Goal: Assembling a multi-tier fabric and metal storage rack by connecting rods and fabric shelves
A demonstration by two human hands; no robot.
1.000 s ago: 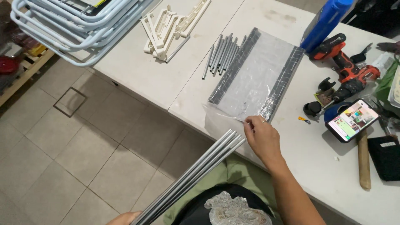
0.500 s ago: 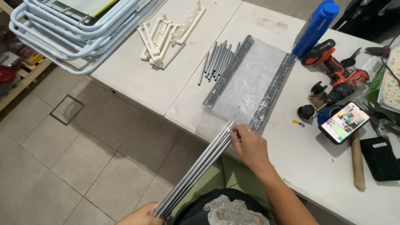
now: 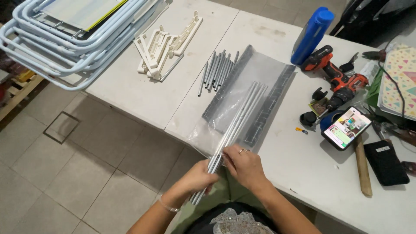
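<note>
A bundle of long grey metal rods [image 3: 237, 122] lies slanted across a clear plastic bag [image 3: 242, 89] at the white table's near edge, its lower end sticking out over the edge. My left hand [image 3: 197, 177] grips the rods near that lower end. My right hand [image 3: 243, 164], a ring on one finger, holds the same bundle just above. Two dark grey strips [image 3: 268, 106] lie along the sides of the bag.
Several short grey rods [image 3: 215, 69] and white plastic brackets [image 3: 167, 45] lie farther back. A light blue tubular frame [image 3: 65, 39] overhangs the left end. A blue bottle [image 3: 311, 35], red drill [image 3: 336, 78], lit phone [image 3: 345, 127], hammer handle [image 3: 363, 169] and black pouch [image 3: 385, 162] crowd the right.
The rod bundle has slid up onto the plastic bag. My left hand came up from the bottom edge to grip it, and my right hand shifted toward me along the rods.
</note>
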